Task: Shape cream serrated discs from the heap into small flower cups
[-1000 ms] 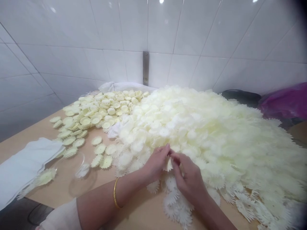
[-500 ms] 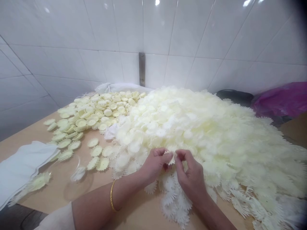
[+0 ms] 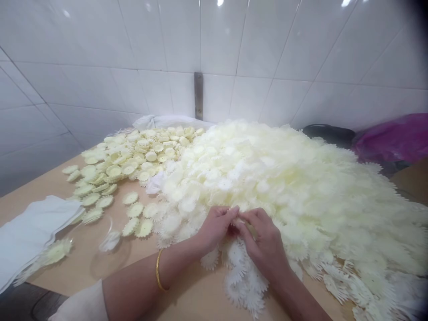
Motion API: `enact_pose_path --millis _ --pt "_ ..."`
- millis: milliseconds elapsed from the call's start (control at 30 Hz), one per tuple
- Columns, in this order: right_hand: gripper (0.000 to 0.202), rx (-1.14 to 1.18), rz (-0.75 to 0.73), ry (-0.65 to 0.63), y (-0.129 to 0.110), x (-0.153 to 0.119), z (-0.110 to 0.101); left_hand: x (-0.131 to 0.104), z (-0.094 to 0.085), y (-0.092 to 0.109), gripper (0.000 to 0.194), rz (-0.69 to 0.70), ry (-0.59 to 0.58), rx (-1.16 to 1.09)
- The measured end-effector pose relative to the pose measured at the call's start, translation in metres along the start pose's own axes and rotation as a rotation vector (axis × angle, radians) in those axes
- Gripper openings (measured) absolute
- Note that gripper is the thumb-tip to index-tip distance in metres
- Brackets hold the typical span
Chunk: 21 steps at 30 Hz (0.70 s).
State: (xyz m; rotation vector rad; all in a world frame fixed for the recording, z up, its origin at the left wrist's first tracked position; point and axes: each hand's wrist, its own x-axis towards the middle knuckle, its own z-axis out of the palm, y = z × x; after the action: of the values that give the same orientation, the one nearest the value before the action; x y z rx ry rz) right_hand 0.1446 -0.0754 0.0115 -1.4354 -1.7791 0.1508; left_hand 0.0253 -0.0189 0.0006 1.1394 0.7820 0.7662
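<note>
My left hand (image 3: 217,228) and my right hand (image 3: 264,238) meet at the near edge of a big heap of pale cream flower pieces (image 3: 254,165). Their fingertips pinch one small cream flower piece (image 3: 236,219) between them; fingers cover nearly all of it. Both hands are closed. Just below them a cluster of white toothed flower pieces (image 3: 244,285) lies on the table. My left wrist wears a gold bangle.
Left of the heap is a pile of yellowish, scalloped discs (image 3: 113,171) on the wooden table (image 3: 187,294). White sheets (image 3: 33,232) lie at the left edge, near a loop of clear thread (image 3: 109,227). A purple bag (image 3: 394,138) stands back right; a tiled wall (image 3: 150,40) closes the rear.
My right hand's fingers have moved left against my left fingertips. The flower piece, visible between them before, is now mostly covered.
</note>
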Motion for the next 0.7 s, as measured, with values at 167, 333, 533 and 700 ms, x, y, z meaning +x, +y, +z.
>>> enact_pose_path --millis 167,333,533,700 --pt "0.017 -0.197 -0.025 0.007 0.0056 -0.0004 0.0 -0.0008 0.0011 0.0006 0.046 -0.028 -0.054 0.025" --pt "0.021 -0.183 -0.073 0.009 0.0069 -0.0017 0.0006 -0.0032 0.0026 0.0069 0.049 -0.024 -0.089 0.137" --pt "0.022 -0.178 -0.091 -0.054 0.0087 -0.0037 0.0021 -0.0021 0.0038 0.0069 0.052 -0.103 -0.084 0.068" --pt "0.021 -0.249 -0.105 -0.071 0.0083 -0.0045 0.0032 -0.0015 0.0051 0.0073 0.05 -0.101 -0.054 0.042"
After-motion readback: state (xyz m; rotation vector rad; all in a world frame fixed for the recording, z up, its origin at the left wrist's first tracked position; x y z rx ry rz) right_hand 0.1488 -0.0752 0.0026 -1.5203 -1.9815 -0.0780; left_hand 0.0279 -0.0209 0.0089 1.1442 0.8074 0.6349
